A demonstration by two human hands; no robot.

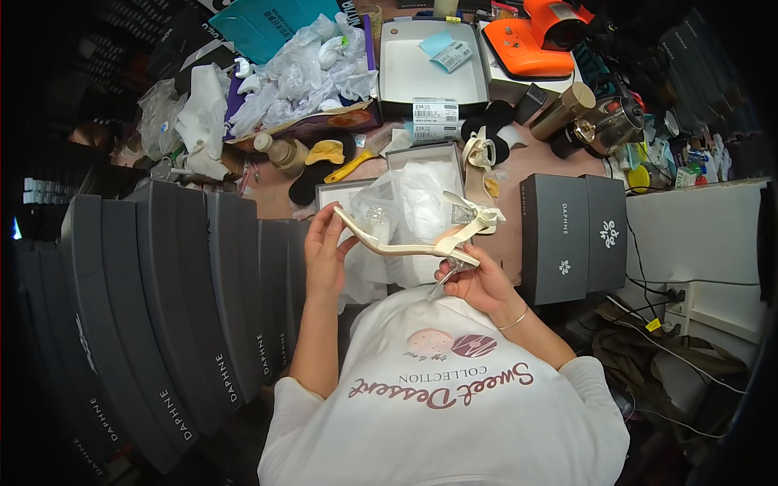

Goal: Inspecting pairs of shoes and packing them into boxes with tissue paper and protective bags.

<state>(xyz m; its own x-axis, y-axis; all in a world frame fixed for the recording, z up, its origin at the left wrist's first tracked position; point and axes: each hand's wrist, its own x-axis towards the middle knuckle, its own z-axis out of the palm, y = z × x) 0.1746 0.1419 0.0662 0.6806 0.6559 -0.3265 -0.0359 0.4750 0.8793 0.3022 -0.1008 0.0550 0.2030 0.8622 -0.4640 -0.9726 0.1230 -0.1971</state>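
I hold a cream high-heeled sandal (405,241) sideways in front of my chest, sole toward me. My left hand (324,247) pinches its toe end. My right hand (476,279) grips the heel end, where a clear thin heel points down and a cream bow (480,212) sits at the strap. Behind the shoe lies an open grey shoe box (425,152) lined with white tissue paper (405,202). A second cream sandal (480,162) stands by the box's right side.
Dark grey shoe boxes (178,300) are stacked in a row at my left, and two more (571,235) sit at my right. An empty open box (433,69), crumpled white paper (312,65), an orange device (539,36), bottles and cables crowd the far table.
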